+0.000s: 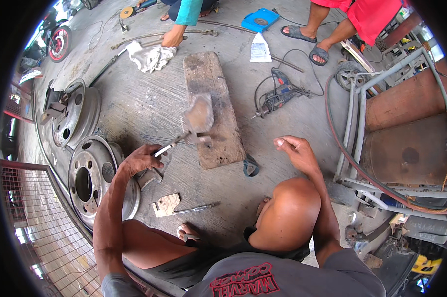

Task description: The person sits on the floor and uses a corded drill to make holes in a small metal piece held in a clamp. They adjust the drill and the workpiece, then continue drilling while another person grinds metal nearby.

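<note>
My left hand is gripping a silvery-handled tool — a blurry metal plate is showing at its far end, over the wooden plank. Right hand is half-curling — can't tell if it's closed.

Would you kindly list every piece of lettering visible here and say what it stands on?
Wearer's grey shirt: large red lettering, readable, but I won't copy it.
White paper sheet: markings too small to read.
Dark grey container, lower right: faint lettering, too unclear to read.
</note>
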